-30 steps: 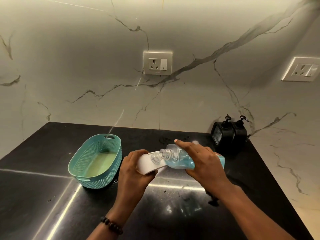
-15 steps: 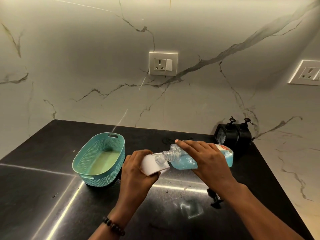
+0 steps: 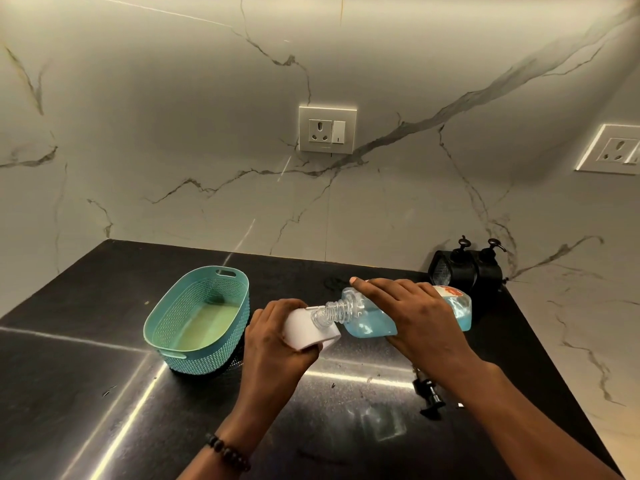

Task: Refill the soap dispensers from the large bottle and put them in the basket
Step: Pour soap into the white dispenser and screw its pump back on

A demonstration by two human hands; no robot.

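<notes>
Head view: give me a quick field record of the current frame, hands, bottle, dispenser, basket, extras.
left hand: grips white dispenser, tilted
right hand: grips large bottle from above
large bottle: lying near horizontal, neck at the dispenser's opening, blue liquid inside
basket: teal, left of the hands, holds no dispensers
black dispensers: two, back right by the wall
pump head: black, lying on counter near right forearm

A single head-worn view is given, directed forward and down from close above the black countertop [image 3: 104, 375], faced toward the marble wall [image 3: 173, 116]; no second view is provided
</notes>
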